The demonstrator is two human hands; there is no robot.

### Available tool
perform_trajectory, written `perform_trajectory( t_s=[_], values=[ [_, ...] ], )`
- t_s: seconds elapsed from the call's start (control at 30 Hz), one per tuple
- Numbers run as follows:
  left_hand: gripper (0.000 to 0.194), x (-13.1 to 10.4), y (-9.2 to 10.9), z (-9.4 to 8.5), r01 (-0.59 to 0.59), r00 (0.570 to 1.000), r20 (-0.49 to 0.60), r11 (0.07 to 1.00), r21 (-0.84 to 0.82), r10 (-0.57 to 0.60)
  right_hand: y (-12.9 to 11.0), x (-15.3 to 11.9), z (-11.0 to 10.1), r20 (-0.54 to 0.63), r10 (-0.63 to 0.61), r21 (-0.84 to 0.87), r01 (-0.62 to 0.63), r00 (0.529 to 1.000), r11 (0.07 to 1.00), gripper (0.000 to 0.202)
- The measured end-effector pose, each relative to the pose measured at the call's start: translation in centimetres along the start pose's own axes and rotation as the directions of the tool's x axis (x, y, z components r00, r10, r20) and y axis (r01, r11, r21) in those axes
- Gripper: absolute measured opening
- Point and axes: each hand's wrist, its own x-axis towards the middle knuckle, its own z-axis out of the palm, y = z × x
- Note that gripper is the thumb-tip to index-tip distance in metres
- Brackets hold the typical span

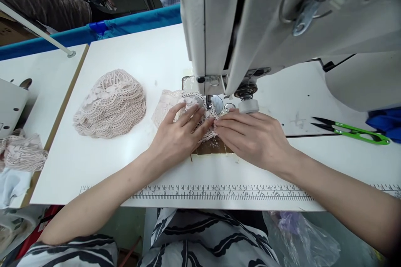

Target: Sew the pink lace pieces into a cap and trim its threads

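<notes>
1. Your left hand [180, 135] lies palm down on the lace piece [166, 102], its fingers spread and the thumb reaching toward your other hand.
2. Your right hand [255, 135] comes in from the opposite side, fingers held close together, the tips at the lace's right edge — whether they pinch it or only press on it, you cannot tell from this view.
3. The lace piece sits at the presser foot [209, 101] of the sewing machine [216, 21], partly covered by your left fingers, with one end fanned out to the left.
4. On the tabletop [134, 167], to the left of your work and apart from it, stands a layered pile of lace [111, 106] in the same pale pink-beige.
5. Over to the right lie green snips [360, 132] with dark blades pointing toward the machine — blue fabric [387, 123] is just beside their handle end.
6. A printed ruler scale [225, 193] runs along the tabletop's near edge, partly hidden under your forearms.
</notes>
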Motion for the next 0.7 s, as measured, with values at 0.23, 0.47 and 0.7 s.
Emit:
perform_trajectory(
  t_s=[0.23, 0.47, 0.7],
  values=[
    [0.037, -0.10, -0.16, 0.46, 0.004, 1.000, -0.016, 0.999, -0.042, -0.005, 0.15, 0.10, 0.06, -0.018, 0.000, 0.004, 0.000, 1.000, 1.000, 0.017],
    [0.038, -0.10, -0.48, 0.77, 0.015, 1.000, -0.018, 0.998, -0.054, -0.016, 0.31, 0.07, 0.14, 0.037, 0.013, -0.008, -0.013, 0.999, 1.000, 0.024],
    [0.038, 0.02, -0.81, 1.00, 0.033, 0.999, 0.004, 0.999, -0.025, -0.033, 0.58, 0.05, 0.49, 0.020, 0.013, -0.035, -0.012, 1.000, 0.999, 0.021]
  ],
)
